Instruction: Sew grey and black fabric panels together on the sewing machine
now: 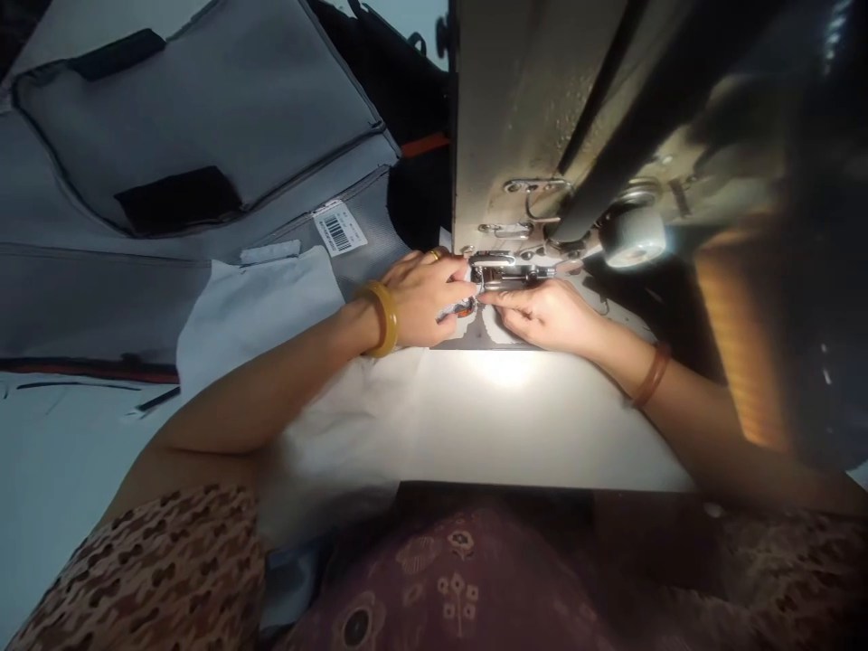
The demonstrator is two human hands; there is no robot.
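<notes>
A sewing machine [522,117] stands at the upper right, its presser foot [498,271] low over the work. My left hand [427,294], with a yellow bangle, is bent over a small grey piece just left of the foot, fingers closed on it. Thumb and fingers of my right hand [542,315] come together right in front of the foot; what they pinch is too small to name. Grey fabric [318,63] with black patches spreads to the left, bearing a white barcode label [340,228]. White cloth [264,303] lies beside my left forearm.
A round white lamp [634,240] glows to the right of the needle area. The pale tabletop [542,425] runs between my forearms, its dark front edge near my body. An orange strip [425,145] shows behind, left of the machine.
</notes>
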